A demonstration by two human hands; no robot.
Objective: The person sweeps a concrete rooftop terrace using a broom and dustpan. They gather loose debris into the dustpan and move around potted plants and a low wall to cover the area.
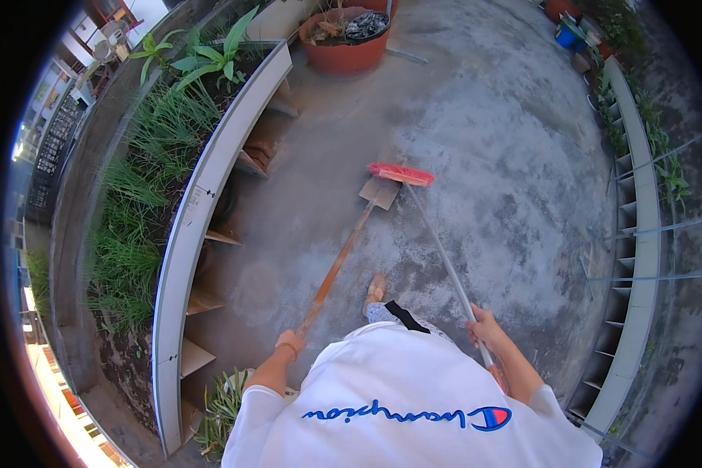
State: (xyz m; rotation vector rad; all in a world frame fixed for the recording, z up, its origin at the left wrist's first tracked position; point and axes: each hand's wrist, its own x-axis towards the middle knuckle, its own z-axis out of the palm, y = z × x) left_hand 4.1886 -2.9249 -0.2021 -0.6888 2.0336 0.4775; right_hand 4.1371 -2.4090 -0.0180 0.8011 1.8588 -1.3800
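Near the lower middle, my left hand (291,341) is closed around the wooden handle of a flat-bladed shovel (340,257). The shovel's square metal blade lies on the concrete floor ahead of me. My right hand (484,326) grips the grey pole of a push broom (441,248), whose lower end has an orange-red part by my forearm. The broom's head with pink-red bristles (401,174) is at the far edge of the shovel blade, overlapping it in view. Whether any dirt lies on the blade, I cannot tell.
A raised planter (181,251) with grassy plants runs along the left, its supports jutting out below. Ahead stands a large terracotta-coloured tub (344,50) beside a short pipe (407,55). Another raised bed (646,245) with thin rods crosses the right side. A leafy plant (217,409) grows at lower left.
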